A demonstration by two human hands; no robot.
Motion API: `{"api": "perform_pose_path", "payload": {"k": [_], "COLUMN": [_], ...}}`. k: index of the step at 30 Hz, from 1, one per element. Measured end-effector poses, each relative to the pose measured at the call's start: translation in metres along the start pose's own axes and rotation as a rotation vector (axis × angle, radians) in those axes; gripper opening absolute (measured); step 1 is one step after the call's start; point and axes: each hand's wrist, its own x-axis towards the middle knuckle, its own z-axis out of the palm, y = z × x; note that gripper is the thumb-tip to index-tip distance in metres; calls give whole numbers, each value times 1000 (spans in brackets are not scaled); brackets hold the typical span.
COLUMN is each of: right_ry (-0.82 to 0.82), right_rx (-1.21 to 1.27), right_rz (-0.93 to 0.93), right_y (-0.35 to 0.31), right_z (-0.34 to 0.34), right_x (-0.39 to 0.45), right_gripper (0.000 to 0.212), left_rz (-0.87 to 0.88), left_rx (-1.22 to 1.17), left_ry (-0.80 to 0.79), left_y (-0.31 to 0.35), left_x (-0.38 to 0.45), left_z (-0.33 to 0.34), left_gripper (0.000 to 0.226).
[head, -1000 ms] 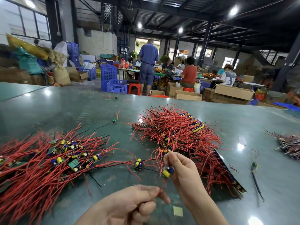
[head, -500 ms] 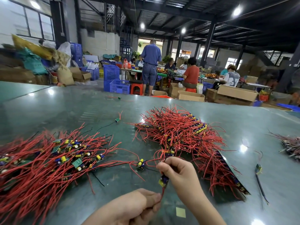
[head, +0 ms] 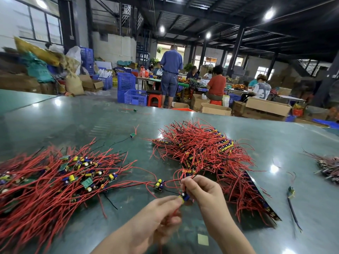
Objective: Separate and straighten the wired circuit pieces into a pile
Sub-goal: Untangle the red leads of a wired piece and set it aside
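A small circuit piece point(head: 184, 197) with yellow and blue parts hangs between my two hands above the green table point(head: 302, 143). My left hand point(head: 161, 215) pinches its lower end and a red wire below it. My right hand point(head: 202, 191) pinches the wires at its upper end. A wide pile of red-wired pieces point(head: 47, 184) lies to the left. A tangled heap of red-wired pieces point(head: 207, 154) lies behind my right hand. Another piece point(head: 158, 185) lies on the table between the two heaps, its red wires trailing both ways.
A loose piece point(head: 133, 135) lies farther back, another point(head: 135, 110) near the far edge. One with a black wire point(head: 291, 194) lies at right, and a pinkish wire bundle point(head: 328, 167) at the right edge. A yellow square point(head: 203, 239) sits near my right wrist. People work at tables beyond.
My left hand has come up to the piece, from pinching only the red wire below it. The piece has stayed between the two hands throughout.
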Motion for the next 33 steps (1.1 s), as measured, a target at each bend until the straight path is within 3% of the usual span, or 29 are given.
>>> {"api": "perform_pose_path", "payload": {"k": [3, 7, 9, 17, 22, 28, 30, 32, 33], "right_ry": [-35, -119, -87, 176, 121, 87, 47, -15, -36], "right_rx": [-52, -147, -196, -225, -172, -200, -134, 43, 133], "right_rz": [22, 43, 45, 46, 85, 99, 112, 144, 159], "right_y": [-1, -4, -3, 15, 12, 13, 11, 9, 9], "right_z": [-2, -6, -7, 9, 10, 11, 8, 8, 8], "right_x": [1, 2, 2, 0, -1, -1, 0, 0, 0], "right_gripper": [27, 27, 27, 27, 26, 28, 25, 17, 19], "left_rz": [151, 421, 460, 470, 523, 522, 499, 351, 269], "left_rx": [139, 609, 692, 542, 591, 736, 591, 279, 141], "left_ry": [95, 217, 254, 418, 492, 549, 470, 328, 262], "left_y": [2, 7, 6, 1, -3, -5, 2, 11, 15], "left_x": [-1, 0, 0, 2, 4, -1, -5, -9, -11], "left_z": [0, -8, -11, -2, -6, -5, 0, 3, 4], "left_gripper": [42, 19, 14, 27, 12, 14, 13, 8, 20]}}
